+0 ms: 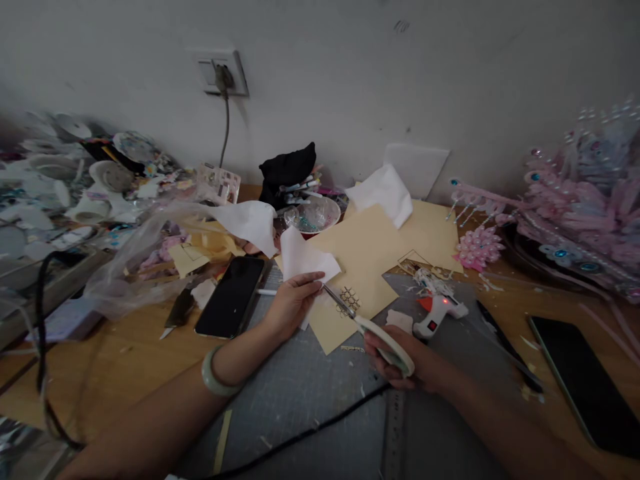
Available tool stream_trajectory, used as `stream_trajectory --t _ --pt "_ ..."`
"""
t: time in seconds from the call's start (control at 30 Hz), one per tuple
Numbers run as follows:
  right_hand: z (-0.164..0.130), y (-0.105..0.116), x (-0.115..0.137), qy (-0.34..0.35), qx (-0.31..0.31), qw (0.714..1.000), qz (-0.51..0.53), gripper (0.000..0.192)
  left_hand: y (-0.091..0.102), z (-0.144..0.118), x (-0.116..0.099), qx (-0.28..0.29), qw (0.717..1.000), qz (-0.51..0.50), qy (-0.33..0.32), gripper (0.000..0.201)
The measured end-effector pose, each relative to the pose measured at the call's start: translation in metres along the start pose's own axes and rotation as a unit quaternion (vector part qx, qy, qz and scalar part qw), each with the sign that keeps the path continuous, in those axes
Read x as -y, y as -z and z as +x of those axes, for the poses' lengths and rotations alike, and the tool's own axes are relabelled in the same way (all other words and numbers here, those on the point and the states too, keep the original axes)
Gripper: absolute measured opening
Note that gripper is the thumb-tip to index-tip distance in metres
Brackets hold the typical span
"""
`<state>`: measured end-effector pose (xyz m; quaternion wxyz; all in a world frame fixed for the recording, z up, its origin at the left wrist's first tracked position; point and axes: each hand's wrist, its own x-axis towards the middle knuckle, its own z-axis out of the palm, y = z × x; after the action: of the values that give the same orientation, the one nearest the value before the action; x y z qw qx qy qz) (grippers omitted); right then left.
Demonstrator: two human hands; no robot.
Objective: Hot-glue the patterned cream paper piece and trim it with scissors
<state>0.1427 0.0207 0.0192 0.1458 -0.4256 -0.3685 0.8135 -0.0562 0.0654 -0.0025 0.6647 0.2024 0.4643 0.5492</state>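
Note:
Between the thumb and fingers of my left hand is a thin white piece of cloth or paper; the exact material is hard to tell. My right hand grips a pair of scissors with pale handles. Their blades point left, and the tips reach the lower edge of the white piece beside my left fingertips. Whether the blades are cutting into it, I cannot tell. Below the blades lies cream card with a dark scale-like pattern on it.
A grey cutting mat carries a steel ruler and a black cable. Right of the scissors lies a glue gun with a red light. Phones lie on both sides. Pink beaded ornaments crowd the right; craft scraps fill the left.

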Motion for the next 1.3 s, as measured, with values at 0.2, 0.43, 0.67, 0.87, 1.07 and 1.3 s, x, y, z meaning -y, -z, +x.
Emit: stream_trajectory --t 0.2,0.43,0.67,0.87,1.07,1.3 --pt "0.002 0.003 -0.002 0.006 0.024 1.000 0.006 0.043 0.002 0.001 0.002 0.005 1.000 0.014 0.004 0.021" --pt "0.001 0.002 -0.002 0.000 0.005 1.000 -0.010 0.043 0.001 0.001 0.001 0.007 1.000 0.014 0.004 0.021" --pt "0.001 0.003 -0.002 0.007 0.022 1.000 -0.012 0.038 -0.001 -0.002 -0.002 0.002 1.000 0.022 0.011 0.020" --pt "0.001 0.007 -0.004 -0.001 0.038 0.999 0.003 0.039 0.000 -0.002 -0.002 0.001 1.000 0.018 0.005 0.021" --pt "0.001 0.009 -0.004 -0.004 0.051 0.998 0.024 0.037 0.000 -0.002 -0.002 0.002 1.000 0.010 -0.002 0.020" --pt "0.003 0.011 -0.006 -0.004 0.055 0.998 0.023 0.035 0.000 -0.003 -0.002 0.010 1.000 0.027 -0.005 0.022"
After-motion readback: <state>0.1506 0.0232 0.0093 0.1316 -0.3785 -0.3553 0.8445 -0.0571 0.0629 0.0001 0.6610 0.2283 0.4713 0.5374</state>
